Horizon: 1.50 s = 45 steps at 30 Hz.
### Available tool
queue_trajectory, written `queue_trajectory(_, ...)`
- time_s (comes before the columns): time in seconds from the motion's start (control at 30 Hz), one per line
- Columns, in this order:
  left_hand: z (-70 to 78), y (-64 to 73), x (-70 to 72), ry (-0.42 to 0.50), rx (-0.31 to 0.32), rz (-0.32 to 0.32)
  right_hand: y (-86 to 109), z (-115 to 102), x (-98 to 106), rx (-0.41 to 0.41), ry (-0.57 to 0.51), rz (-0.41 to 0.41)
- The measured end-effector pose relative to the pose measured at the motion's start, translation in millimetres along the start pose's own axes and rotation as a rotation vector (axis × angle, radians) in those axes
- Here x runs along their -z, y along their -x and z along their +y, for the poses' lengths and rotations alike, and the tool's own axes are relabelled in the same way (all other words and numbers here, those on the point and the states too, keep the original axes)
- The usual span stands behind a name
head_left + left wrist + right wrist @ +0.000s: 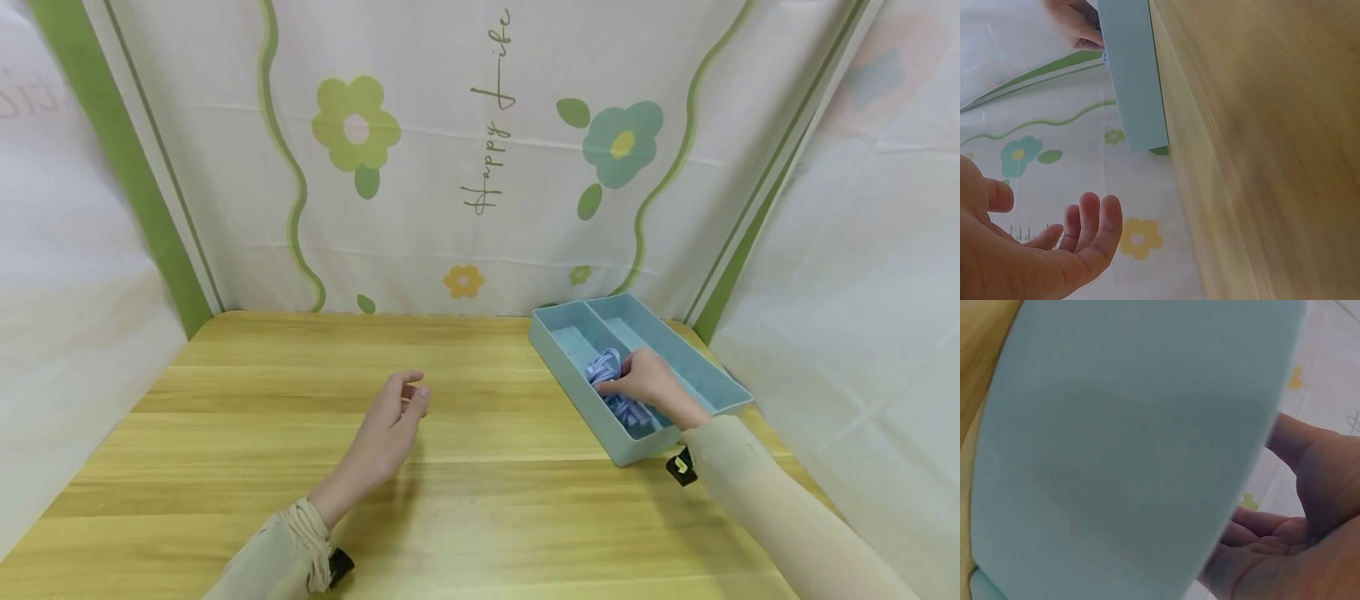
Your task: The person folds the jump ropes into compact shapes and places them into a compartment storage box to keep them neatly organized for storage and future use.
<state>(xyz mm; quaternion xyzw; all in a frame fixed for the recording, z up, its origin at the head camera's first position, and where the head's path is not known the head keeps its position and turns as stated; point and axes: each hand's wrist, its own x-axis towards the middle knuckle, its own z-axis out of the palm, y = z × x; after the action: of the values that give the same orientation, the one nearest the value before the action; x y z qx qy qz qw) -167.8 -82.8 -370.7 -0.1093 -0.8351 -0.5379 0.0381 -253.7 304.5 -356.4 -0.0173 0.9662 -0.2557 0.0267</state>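
A light-blue box (577, 396) with two long compartments stands at the right of the table. In its left compartment lies a looped bundle of purple cord (628, 410). My right hand (651, 379) reaches down into that compartment, thumb and fingers pinching the bundle from above. In the right wrist view the box wall (1129, 450) hides the fingertips of that hand (1310, 506). Left of the box, my left hand (382, 429) hovers over the table with its fingers loosely bent and nothing in them. The left wrist view shows this hand (1054, 250) palm up.
The wooden table (247, 433) has a yellow grain. A white curtain (435, 208) with flowers and lettering hangs at its back edge, and more curtain (840, 275) runs along the right side, near the box. The box's right compartment (660, 333) lies beside the right hand.
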Motion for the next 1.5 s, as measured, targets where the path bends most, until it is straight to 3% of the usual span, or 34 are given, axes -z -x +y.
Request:
queue_trajectory(0.2, -0.1, 1.3, 0.2, 0.007, 0.0, -0.015, -2.1, 6, -6, 0.05, 0.057, -0.054)
queue_trajectory(0.43, -1.2, 2.3, -0.1, 0.008, 0.003, -0.016, -4.7, 5, -12, 0.014, 0.074, -0.149)
queue_trajectory(0.7, -1.9, 1.4, -0.4, 0.006, -0.002, -0.012, -1.4, 6, -10, -0.046, 0.048, -0.181)
queue_trajectory(1.3, -6.6, 3.4, 1.9, 0.007, 0.007, -0.025, 7.2, 9, -3, -0.104, -0.025, -0.221)
queue_trajectory(1.5, -7.5, 2.6, 3.1, -0.008, -0.007, -0.026, 10.3, 10, 1, -0.07, -0.028, -0.162)
